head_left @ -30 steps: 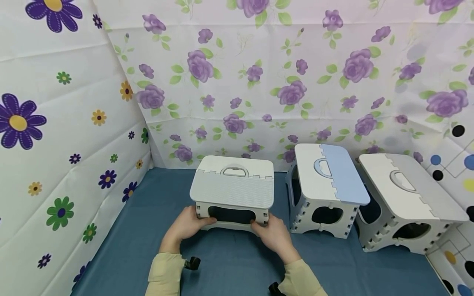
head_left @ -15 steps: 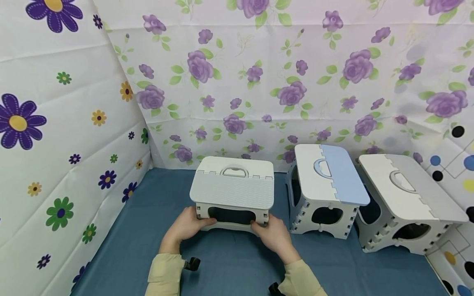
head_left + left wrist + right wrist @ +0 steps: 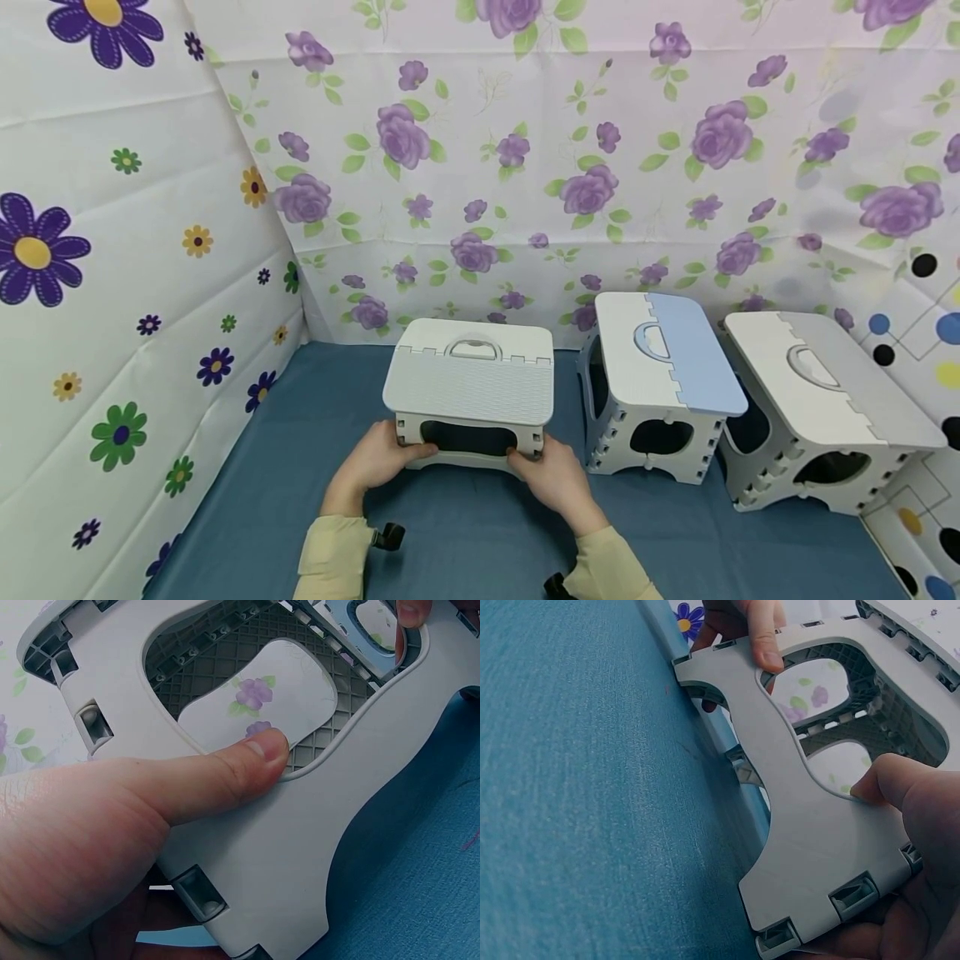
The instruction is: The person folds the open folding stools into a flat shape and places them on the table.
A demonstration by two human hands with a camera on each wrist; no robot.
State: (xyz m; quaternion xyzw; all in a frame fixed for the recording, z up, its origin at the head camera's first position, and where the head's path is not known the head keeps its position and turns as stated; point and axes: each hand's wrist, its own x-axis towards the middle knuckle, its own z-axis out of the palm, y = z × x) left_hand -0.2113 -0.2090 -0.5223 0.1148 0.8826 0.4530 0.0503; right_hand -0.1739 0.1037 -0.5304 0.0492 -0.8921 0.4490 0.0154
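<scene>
A white and pale grey folding step stool stands unfolded on the blue cloth, its handle on top. My left hand grips the stool's near left corner. In the left wrist view the left thumb lies over the white end panel at its opening, and the fingers go behind the edge. My right hand holds the near right corner in the same manner. Its thumb presses at the opening's rim in the right wrist view, with fingers partly hidden under the panel.
To the right stands a white and blue folding stool, unfolded. Beyond it is a white and grey one, close to the dotted side sheet. A flowered sheet hangs behind. Blue cloth covers the surface.
The hands and the stool keep their places. Only the head view shifts very slightly.
</scene>
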